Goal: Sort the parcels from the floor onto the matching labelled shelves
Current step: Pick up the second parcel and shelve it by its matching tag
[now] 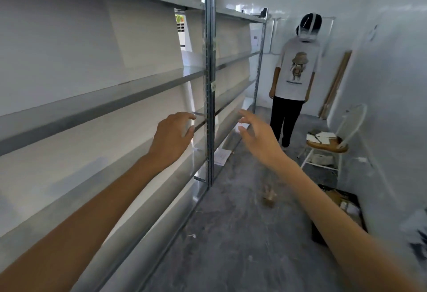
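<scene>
A long grey metal shelving unit (92, 104) runs along the left wall, its shelves bare with white backing boards. My left hand (172, 137) is stretched out in front of the middle shelves, fingers apart, holding nothing. My right hand (256, 134) reaches forward beside the upright post (209, 106), fingers spread and empty. A black crate (332, 213) with cardboard and paper parcels sits on the floor at the right wall. A flat white parcel (221, 156) lies on the floor by the shelf's foot.
A person in a white T-shirt and black trousers (293, 79) stands at the far end of the narrow aisle. A white chair (328, 146) with papers on its seat stands by the right wall. Wooden debris (269, 195) lies on the concrete floor.
</scene>
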### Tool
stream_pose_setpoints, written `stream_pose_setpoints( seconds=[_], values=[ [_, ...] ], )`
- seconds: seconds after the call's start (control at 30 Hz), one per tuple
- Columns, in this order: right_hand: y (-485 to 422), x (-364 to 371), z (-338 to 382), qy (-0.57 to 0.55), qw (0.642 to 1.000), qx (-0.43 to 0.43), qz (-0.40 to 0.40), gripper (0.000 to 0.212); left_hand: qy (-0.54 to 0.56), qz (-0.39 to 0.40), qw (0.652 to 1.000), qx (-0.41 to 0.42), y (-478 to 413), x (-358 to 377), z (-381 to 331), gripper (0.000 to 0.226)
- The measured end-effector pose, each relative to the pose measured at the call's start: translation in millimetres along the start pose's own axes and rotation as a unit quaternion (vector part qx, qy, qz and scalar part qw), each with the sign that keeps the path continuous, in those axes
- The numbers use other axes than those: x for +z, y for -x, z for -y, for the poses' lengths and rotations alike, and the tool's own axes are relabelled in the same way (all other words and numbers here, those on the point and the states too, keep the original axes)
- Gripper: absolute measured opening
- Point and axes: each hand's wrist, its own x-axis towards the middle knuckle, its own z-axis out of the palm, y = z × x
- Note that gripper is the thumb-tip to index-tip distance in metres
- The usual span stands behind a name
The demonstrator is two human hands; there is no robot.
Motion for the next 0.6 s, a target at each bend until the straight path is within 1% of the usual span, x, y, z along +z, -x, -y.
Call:
stream_pose_setpoints(
  seconds=[0.1, 0.2, 0.3, 0.37, 0.5, 0.6],
  values=[
    [0, -20, -34, 0.019, 0.999, 0.038, 0.007, 0.046, -0.039, 0.04, 0.997, 0.044, -18, 42, -17, 0.035],
    [-1, -30, -62, 0.031, 0.997, 0.068, -0.007, 0.048, -0.053, 0.08, 0.993, 0.071, -32, 76, -31, 0.042],
    [-2, -34, -89, 0.048, 0.994, 0.097, -0.018, 0.048, -0.059, 0.099, 0.988, 0.107, -48, 101, -39, 0.046],
    [-3, -36, -105, 0.052, 0.991, 0.119, -0.026, 0.049, -0.054, 0.108, 0.986, 0.117, -60, 117, -42, 0.048],
    [-14, -39, -130, 0.089, 0.986, 0.14, -0.029, 0.051, -0.106, 0.158, 0.968, 0.162, -86, 154, -45, 0.059],
    [-30, -41, -145, 0.088, 0.984, 0.153, -0.039, 0.051, -0.111, 0.19, 0.959, 0.18, -105, 178, -47, 0.064]
  ],
)
